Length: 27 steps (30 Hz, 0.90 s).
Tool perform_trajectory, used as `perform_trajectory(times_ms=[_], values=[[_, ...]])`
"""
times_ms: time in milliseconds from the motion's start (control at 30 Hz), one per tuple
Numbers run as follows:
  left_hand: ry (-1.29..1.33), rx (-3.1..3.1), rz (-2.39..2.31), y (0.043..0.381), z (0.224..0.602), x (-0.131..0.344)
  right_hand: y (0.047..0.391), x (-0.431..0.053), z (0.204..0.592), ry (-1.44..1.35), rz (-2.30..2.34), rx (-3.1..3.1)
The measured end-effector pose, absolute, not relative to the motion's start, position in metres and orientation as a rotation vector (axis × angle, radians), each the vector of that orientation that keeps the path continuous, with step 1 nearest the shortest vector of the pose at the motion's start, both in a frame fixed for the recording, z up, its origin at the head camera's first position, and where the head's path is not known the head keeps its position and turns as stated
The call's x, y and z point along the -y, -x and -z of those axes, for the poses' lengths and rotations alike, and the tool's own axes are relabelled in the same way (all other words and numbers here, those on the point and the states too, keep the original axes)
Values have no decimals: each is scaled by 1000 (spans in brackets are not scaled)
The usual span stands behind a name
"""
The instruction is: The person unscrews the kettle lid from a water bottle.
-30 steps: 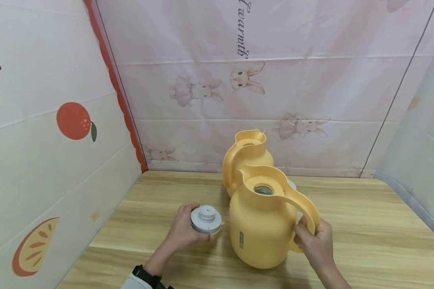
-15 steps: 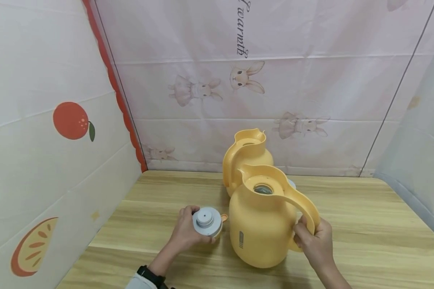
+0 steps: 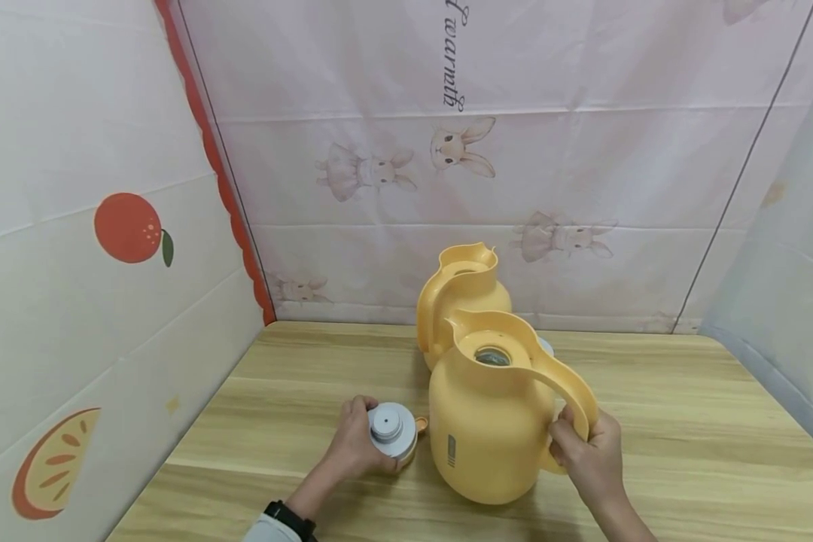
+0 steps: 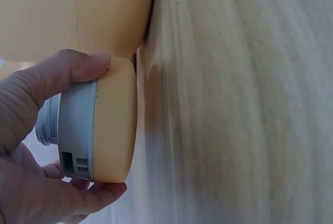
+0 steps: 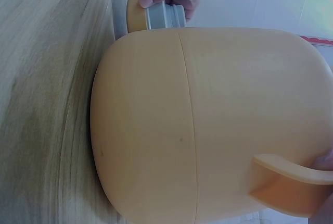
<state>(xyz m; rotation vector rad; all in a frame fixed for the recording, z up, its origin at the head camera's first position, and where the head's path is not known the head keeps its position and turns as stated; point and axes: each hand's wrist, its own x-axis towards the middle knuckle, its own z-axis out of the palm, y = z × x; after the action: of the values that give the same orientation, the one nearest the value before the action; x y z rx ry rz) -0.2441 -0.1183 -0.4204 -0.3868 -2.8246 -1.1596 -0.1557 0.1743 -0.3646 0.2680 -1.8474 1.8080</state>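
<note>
My left hand (image 3: 357,444) pinches a jug lid (image 3: 394,430) between thumb and fingers, left of the front jug. The lid lies upside down, its grey threaded stopper up and its yellow top (image 4: 115,125) facing the wood, very near the table; whether it touches cannot be told. A small orange tab (image 3: 421,424) sticks out toward the jug. My right hand (image 3: 592,452) grips the handle (image 3: 572,388) of the yellow thermos jug (image 3: 491,429). This jug stands upright on the table, its round mouth (image 3: 493,356) uncovered.
A second yellow jug (image 3: 470,301) stands behind the first, partly hidden by it, with its top uncovered. A pale rounded thing (image 3: 546,346) peeks out behind the front jug's right side. The wooden table (image 3: 684,421) meets printed cloth walls (image 3: 379,263) at the back and sides.
My left hand has brought the lid slightly nearer to me and to the right, tipping it so its stopper side shows more from above. The right hand and the front jug keep their places.
</note>
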Motion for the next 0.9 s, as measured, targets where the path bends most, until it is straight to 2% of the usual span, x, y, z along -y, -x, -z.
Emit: perform_trajectory(times_ms=[900], values=[[418, 2951, 1152, 245, 426, 117, 156, -175, 365, -272, -1772, 1884]])
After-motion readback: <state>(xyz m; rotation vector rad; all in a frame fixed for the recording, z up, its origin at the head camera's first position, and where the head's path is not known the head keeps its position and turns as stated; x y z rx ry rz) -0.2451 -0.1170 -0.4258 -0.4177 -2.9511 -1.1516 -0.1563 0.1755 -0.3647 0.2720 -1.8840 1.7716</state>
